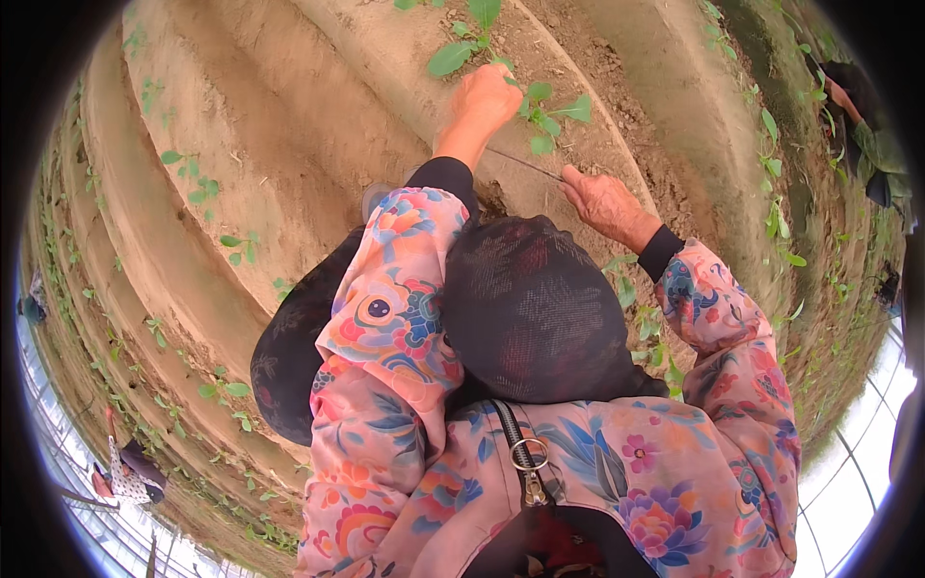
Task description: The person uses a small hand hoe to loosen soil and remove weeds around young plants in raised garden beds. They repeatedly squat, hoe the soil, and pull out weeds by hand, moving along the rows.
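Observation:
My left hand point(485, 100) is closed low over the soil bed, right against a green leafy seedling point(453, 58). Its fingertips are turned away, so I cannot tell whether they pinch anything. Just right of it grows a second leafy seedling point(543, 119). My right hand point(605, 204) grips the end of a thin, dark rod-like tool point(526, 163). This tool slants up and left across the soil towards my left wrist, and its far end is hidden there.
My dark-clothed knees point(535, 311) are bent beneath my arms. Seedlings point(238, 247) line the soil ridges point(217, 173) on the left, and more plants point(773, 166) stand on the right. Other people crouch at the far right point(878, 155) and lower left point(130, 473).

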`<state>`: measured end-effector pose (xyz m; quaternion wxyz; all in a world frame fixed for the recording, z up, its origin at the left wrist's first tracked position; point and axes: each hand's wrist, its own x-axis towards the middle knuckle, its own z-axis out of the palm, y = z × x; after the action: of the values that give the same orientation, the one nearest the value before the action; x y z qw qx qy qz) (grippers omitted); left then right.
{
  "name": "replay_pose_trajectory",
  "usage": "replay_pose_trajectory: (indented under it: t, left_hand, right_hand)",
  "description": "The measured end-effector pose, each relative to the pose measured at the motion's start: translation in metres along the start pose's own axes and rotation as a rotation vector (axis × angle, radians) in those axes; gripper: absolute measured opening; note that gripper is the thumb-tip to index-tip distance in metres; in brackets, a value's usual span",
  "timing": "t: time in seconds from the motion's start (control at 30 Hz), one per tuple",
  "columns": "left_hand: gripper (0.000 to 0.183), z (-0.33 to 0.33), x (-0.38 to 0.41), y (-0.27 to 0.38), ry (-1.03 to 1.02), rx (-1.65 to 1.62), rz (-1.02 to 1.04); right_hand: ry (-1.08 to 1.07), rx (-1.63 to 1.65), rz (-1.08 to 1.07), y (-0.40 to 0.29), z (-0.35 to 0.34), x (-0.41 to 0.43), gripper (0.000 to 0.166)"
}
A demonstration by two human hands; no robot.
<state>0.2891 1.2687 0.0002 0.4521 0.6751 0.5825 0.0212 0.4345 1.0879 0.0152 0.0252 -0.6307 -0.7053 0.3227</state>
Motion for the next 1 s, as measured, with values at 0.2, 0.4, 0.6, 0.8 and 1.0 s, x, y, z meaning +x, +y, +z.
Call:
replay_pose_trajectory:
  t: [0.2,0.4,0.6,0.8,1.0]
  left_hand:
    - [0.040,0.002,0.003,-0.006,0.034,0.037,0.005]
    - [0.043,0.002,0.004,-0.001,-0.019,0.023,-0.017]
    - [0.045,-0.001,0.001,-0.002,-0.010,0.057,-0.017]
    - [0.043,-0.010,-0.011,0.006,0.035,0.116,-0.001]
    - [0.041,-0.006,-0.012,0.010,0.063,0.187,0.082]
  right_hand:
    - [-0.051,-0.019,0.075,0.021,0.002,-0.040,0.017]
    - [-0.007,-0.013,0.005,0.009,-0.009,-0.023,0.018]
    - [-0.036,0.006,0.010,0.034,-0.003,-0.029,0.016]
    - [0.003,-0.041,0.039,0.013,-0.002,-0.041,0.017]
    - [0.158,-0.088,-0.058,-0.028,0.009,0.047,0.014]
